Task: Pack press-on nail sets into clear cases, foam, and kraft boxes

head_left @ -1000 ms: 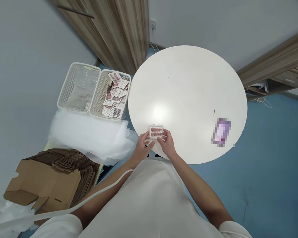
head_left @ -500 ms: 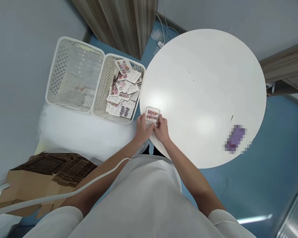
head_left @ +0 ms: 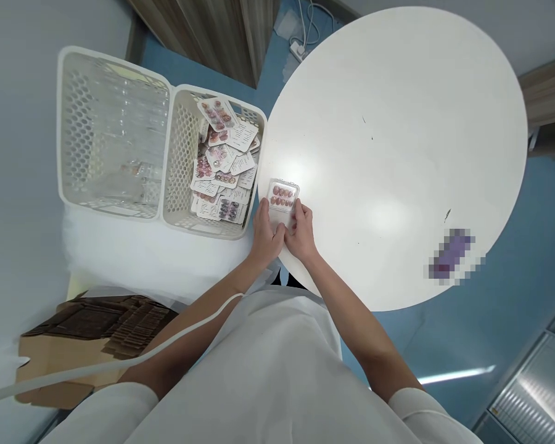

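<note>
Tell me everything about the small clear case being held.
The small case looks like clear plastic, rectangular with rounded corners. Inside show two rows of reddish nail-shaped pieces. The left hand and right hand hold its sides, face up, over the white table, near the left edge. Whether it's shut is unclear.

Even indoor light, glare on white table (head_left: 420,123), wide-angle distortion

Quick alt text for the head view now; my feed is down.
Left hand and right hand hold a clear case with two rows of reddish nail-shaped pieces by the edge of a round white table. At left, one white basket holds printed cards, another clear plastic.
</note>
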